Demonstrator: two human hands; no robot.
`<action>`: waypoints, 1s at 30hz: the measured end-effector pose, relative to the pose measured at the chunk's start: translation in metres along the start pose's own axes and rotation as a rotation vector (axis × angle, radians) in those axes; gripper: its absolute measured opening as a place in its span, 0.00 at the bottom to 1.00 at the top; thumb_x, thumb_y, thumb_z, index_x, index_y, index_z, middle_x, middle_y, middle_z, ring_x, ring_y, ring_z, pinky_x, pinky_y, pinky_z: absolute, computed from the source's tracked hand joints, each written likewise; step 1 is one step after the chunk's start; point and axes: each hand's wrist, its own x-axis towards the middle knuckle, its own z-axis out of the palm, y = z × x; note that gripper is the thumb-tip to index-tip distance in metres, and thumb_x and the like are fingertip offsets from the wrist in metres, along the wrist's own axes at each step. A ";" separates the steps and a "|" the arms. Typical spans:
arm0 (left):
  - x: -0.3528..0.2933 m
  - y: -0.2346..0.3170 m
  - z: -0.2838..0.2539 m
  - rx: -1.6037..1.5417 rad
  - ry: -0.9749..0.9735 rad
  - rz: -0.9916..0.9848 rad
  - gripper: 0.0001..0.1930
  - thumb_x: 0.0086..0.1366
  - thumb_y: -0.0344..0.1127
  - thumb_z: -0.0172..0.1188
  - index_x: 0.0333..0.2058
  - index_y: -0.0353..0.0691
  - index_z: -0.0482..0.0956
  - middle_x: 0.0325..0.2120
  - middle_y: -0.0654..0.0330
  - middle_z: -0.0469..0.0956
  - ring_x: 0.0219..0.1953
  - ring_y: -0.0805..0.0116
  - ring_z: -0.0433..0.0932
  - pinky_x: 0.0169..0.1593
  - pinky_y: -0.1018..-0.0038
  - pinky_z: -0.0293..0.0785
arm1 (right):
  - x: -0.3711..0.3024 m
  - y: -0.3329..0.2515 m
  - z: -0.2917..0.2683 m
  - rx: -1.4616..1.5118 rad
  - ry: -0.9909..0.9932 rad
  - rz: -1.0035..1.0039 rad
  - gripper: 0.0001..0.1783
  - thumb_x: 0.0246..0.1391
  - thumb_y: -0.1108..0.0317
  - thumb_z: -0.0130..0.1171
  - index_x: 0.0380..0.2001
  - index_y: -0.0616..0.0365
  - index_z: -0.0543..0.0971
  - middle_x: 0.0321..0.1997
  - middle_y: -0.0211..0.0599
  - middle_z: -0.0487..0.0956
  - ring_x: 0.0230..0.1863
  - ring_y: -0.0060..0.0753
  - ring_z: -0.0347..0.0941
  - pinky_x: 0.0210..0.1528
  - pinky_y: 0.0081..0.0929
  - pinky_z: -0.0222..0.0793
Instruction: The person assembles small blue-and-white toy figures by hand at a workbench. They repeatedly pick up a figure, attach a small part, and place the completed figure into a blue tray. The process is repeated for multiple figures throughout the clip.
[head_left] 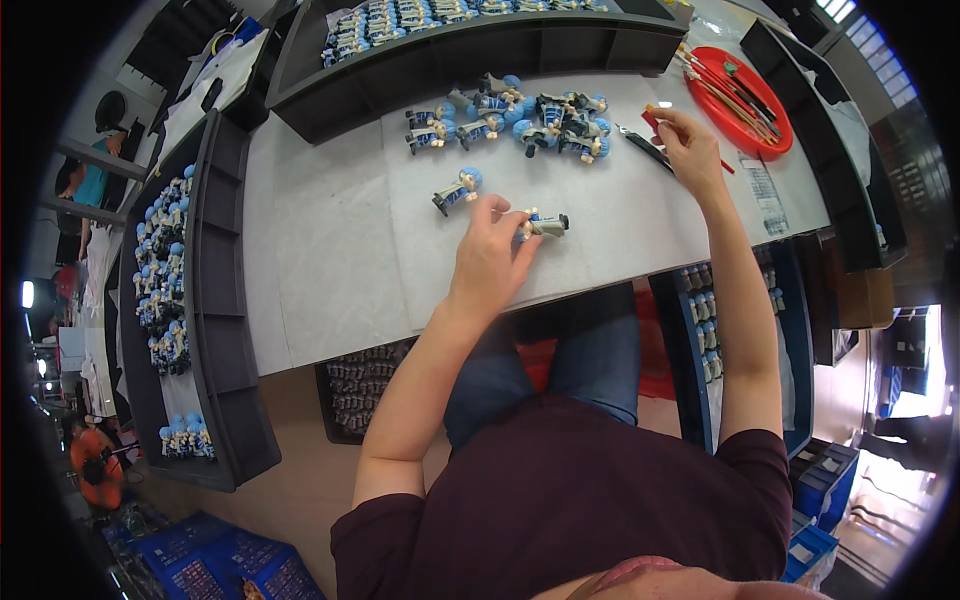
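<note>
My left hand (488, 250) is closed on a small blue-haired figurine (546, 225), held lying sideways just above the table, its dark feet pointing right. Between the fingertips of my right hand (688, 150) is a small red piece (650, 118) with an orange end; its exact kind is unclear. A second figurine (458, 190) lies alone beyond my left hand. Farther back, several more figurines (480, 127) lie in a loose pile. Close to my right hand rests a black-handled craft knife (645, 147), partly hidden by it.
A red round tray (780, 140) holds brushes and thin tools at the far right. Dark crates of figurines stand at the back (480, 58) and left (225, 300). A blue crate (800, 400) with more figurines sits below the table's right edge. Beyond the left crate, a person (92, 185) is partly visible.
</note>
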 end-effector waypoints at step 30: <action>-0.014 0.010 0.025 -0.240 0.072 -0.065 0.22 0.41 0.31 0.69 0.38 0.33 0.77 0.25 0.57 0.75 0.22 0.71 0.70 0.27 0.77 0.69 | -0.117 -0.076 0.090 0.257 0.124 0.041 0.06 0.42 0.81 0.58 0.27 0.64 0.74 0.24 0.35 0.77 0.24 0.20 0.72 0.25 0.18 0.65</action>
